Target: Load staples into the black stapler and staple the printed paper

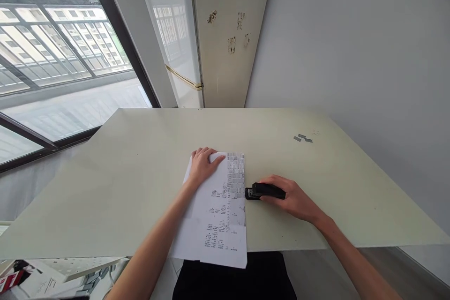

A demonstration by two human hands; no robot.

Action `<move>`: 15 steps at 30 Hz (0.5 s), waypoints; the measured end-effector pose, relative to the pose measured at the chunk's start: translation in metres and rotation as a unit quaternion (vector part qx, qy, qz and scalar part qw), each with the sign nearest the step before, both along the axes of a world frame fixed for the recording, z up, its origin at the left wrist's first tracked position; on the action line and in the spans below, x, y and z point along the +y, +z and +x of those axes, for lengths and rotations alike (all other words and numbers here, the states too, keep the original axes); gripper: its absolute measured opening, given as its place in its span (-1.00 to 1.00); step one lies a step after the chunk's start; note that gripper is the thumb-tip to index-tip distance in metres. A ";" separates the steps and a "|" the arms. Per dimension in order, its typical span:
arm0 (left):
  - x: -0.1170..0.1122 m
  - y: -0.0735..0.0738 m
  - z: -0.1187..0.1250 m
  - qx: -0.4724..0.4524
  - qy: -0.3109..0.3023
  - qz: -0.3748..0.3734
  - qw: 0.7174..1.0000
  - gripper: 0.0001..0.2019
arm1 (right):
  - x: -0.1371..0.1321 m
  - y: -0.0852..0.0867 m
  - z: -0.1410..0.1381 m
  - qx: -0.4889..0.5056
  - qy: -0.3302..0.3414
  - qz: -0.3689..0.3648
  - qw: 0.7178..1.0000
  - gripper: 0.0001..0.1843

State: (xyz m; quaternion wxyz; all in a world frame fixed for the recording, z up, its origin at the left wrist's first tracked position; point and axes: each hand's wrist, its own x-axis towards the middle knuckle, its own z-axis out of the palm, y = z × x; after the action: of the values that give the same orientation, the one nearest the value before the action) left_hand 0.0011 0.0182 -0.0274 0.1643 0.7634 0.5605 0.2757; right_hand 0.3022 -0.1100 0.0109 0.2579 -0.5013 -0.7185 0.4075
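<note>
My left hand lies on the upper left part of some white printed paper, thumb spread from the fingers. Its fingertips reach to the top edge of the paper. Printed lines run down the page, and a dense patch of small print fills the upper right corner. Whether this is one sheet or several, I cannot tell. In my right hand is a black stapler, held flat on the table. The nose of the stapler points left at the paper's right edge, touching it or very close.
Several small grey strips, apparently staples, lie on the far right of the pale table. The paper's lower end overhangs the front edge. A fridge stands behind, a window at left, a wall at right. Clutter sits below at lower left.
</note>
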 end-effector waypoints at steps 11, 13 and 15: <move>-0.003 -0.005 0.030 -0.041 0.042 0.012 0.998 -0.75 | 0.001 0.004 0.000 -0.012 0.016 -0.001 1.000 -0.65; -0.007 -0.003 0.033 -0.046 0.053 0.027 0.997 -0.76 | 0.001 0.005 -0.001 -0.015 -0.004 0.006 1.000 -0.60; -0.016 0.002 0.033 -0.052 0.054 0.044 0.996 -0.72 | 0.000 0.007 -0.003 -0.014 -0.047 0.011 0.999 -0.57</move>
State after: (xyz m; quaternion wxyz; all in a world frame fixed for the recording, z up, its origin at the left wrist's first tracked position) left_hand 0.0337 0.0025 -0.0256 0.1439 0.7232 0.5791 0.3476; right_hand 0.2996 -0.1099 0.0175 0.2720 -0.5378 -0.7018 0.3798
